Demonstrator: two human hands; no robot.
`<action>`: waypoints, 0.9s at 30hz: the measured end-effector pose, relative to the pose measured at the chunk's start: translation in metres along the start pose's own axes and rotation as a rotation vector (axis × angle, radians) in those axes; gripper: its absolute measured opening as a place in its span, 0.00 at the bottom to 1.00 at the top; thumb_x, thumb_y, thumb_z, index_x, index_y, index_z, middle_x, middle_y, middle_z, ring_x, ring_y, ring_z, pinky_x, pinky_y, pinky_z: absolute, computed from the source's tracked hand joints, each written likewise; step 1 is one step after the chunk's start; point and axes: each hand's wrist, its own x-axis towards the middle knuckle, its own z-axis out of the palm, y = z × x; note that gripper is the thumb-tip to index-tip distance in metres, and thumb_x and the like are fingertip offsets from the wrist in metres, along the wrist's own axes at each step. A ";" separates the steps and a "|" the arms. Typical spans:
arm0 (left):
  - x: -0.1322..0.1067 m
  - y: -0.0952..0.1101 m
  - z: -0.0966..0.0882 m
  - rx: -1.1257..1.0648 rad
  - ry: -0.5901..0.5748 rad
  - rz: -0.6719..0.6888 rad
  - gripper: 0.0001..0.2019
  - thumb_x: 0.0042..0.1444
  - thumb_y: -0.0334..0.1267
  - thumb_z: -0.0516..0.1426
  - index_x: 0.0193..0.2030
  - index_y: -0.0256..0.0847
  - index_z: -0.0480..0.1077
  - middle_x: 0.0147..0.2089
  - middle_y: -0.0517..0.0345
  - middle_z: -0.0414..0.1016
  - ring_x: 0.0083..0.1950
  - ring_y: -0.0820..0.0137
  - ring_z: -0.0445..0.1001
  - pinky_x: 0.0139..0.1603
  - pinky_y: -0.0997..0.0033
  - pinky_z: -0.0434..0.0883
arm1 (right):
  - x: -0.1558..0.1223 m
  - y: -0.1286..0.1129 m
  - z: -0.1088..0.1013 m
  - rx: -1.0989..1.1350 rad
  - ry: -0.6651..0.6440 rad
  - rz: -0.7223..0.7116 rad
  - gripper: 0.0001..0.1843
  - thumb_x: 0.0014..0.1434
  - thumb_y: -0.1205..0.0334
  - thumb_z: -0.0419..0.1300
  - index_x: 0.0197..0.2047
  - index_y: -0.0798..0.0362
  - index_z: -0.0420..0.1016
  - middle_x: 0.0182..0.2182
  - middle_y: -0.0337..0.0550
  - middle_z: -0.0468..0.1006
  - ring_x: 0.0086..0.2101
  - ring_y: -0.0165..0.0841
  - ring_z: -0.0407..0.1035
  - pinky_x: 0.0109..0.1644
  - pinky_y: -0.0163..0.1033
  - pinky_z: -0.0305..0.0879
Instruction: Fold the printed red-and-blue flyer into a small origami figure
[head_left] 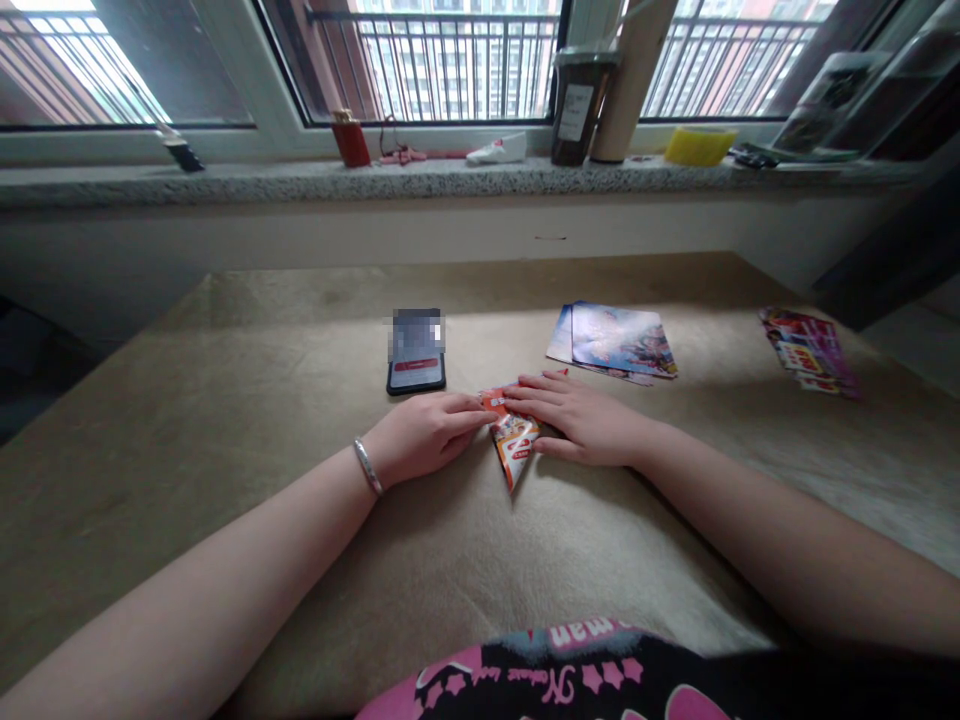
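A folded piece of glossy orange and white printed paper [516, 452] lies on the table in front of me, with its pointed end towards me. My left hand [427, 432], wearing a silver bangle at the wrist, has its fingers together on the paper's left edge, with the thumb tucked low. Flat across the right part of the paper rests my right hand [589, 420], its fingers stretched out and the thumb apart. My fingers cover much of the paper's upper part.
Behind my left hand lies a phone [417, 375]. Printed sheets [622, 338] lie at the back right, with colourful packets [810, 352] farther right. The windowsill [450, 183] holds a red container [350, 140], a dark lidded cup [576, 110] and yellow tape [699, 146].
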 end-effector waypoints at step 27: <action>0.009 0.020 0.008 0.054 -0.009 -0.172 0.15 0.62 0.35 0.50 0.54 0.36 0.68 0.53 0.47 0.70 0.54 0.63 0.68 0.56 0.58 0.69 | 0.002 0.002 0.002 -0.030 0.039 -0.005 0.31 0.62 0.45 0.50 0.64 0.52 0.60 0.62 0.47 0.62 0.62 0.43 0.53 0.65 0.54 0.50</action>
